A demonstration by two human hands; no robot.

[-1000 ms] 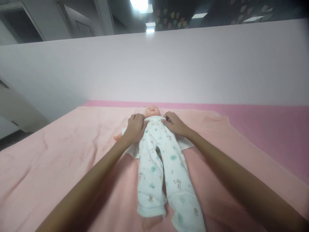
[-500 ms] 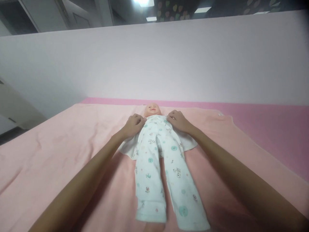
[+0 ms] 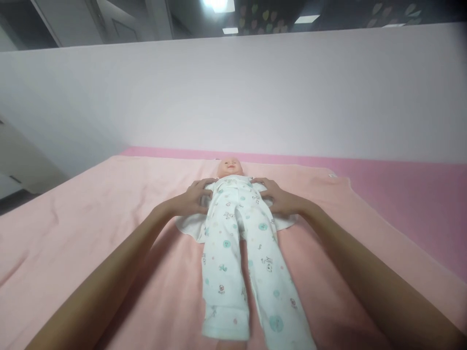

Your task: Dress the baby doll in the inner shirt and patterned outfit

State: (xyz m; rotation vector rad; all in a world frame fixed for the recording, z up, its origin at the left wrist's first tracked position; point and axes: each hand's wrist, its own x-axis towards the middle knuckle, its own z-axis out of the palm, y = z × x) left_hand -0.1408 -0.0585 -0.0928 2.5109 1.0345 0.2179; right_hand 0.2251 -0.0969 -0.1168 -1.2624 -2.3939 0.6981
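Observation:
A baby doll [image 3: 230,167] lies on its back, head at the far end. White baby trousers [image 3: 226,243] printed with green and brown figures cover its front from the chest down, the two legs pointing at me. Under them, white cloth [image 3: 192,226] spreads out on both sides. My left hand [image 3: 197,197] rests at the left side of the doll near the waistband, fingers apart. At the opposite side my right hand [image 3: 275,196] has its fingers spread, tips touching the fabric. Below the left trouser cuff a bit of the doll's foot shows.
A pink blanket [image 3: 91,233] lies beneath the doll, slightly wrinkled. Beyond its right edge shows a darker pink mat [image 3: 408,209]. A white partition [image 3: 233,97] rises behind, and a pale cabinet [image 3: 22,155] stands at the far left.
Both hands have loosened from the waistband corners and opened out. They have come slightly down along the doll's sides. The waistband now looks a little folded.

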